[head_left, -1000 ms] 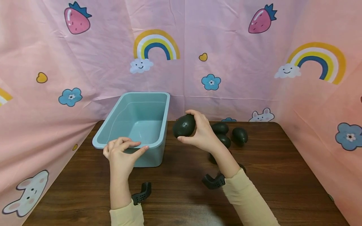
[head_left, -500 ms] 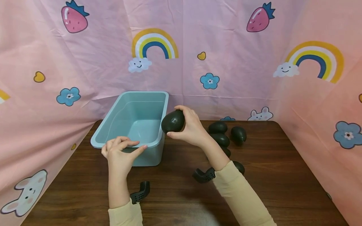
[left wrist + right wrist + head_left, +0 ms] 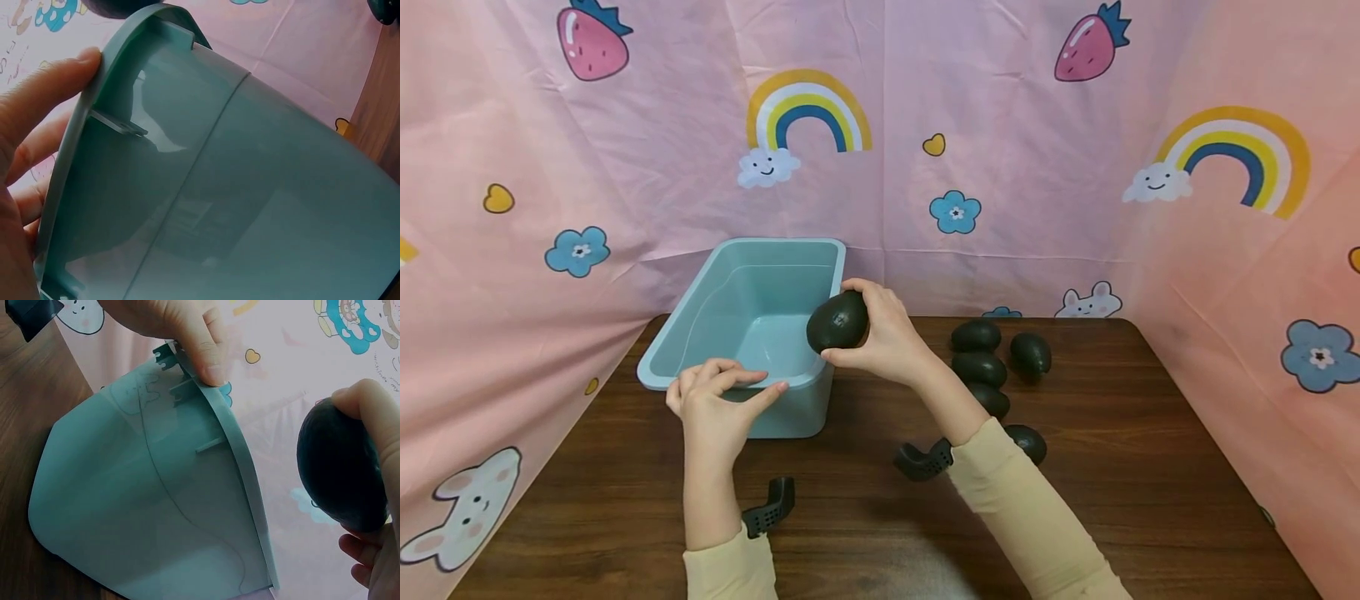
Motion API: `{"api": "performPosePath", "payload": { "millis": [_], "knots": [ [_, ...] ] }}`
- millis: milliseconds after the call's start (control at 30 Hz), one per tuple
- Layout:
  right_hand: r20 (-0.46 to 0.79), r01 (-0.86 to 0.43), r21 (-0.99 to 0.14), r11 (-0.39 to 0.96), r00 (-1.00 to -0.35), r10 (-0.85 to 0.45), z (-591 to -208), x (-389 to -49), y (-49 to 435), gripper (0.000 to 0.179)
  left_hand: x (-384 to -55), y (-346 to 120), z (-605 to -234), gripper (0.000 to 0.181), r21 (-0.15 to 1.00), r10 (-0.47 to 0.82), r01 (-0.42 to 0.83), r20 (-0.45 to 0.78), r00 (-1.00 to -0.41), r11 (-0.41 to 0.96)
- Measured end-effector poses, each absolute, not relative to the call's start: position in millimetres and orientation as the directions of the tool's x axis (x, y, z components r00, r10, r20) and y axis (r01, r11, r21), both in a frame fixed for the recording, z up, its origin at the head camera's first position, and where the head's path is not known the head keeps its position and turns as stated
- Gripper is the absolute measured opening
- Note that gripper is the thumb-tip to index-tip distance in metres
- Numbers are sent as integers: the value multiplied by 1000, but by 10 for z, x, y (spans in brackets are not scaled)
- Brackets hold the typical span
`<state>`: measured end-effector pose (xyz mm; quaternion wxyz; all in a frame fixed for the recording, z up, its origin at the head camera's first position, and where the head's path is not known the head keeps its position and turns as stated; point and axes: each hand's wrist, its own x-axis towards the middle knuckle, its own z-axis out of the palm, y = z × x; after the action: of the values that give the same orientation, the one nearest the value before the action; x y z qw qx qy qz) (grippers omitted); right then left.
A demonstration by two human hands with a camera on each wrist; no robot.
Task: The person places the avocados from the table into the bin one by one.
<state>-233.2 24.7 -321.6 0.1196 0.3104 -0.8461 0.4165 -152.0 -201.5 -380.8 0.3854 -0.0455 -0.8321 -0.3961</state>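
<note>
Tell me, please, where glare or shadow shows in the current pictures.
Head view: a small glint on the held avocado and a soft shadow on the table beside the right sleeve; left wrist view: pale reflections on the bin; right wrist view: the avocado looks nearly black, with little surface detail.

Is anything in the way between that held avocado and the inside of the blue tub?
Nothing visible: the avocado, gripped by the right hand, is above the right rim of the tub. The left hand holds the near rim, off to one side.
</note>
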Motion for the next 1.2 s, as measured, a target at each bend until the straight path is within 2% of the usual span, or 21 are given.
{"api": "performPosePath", "payload": {
  "millis": [733,1200],
  "knots": [
    [417,-633,-593,497,-770,-483,-3124,-2379,59,84,-1495,-2005,-3741,22,651,-215,332,613,-760,683],
    [399,-654,-547,522,-752,-525,-3183,-2423,-93,84,-1490,-2001,-3723,23,651,-217,327,611,-761,685]
  ]
}}
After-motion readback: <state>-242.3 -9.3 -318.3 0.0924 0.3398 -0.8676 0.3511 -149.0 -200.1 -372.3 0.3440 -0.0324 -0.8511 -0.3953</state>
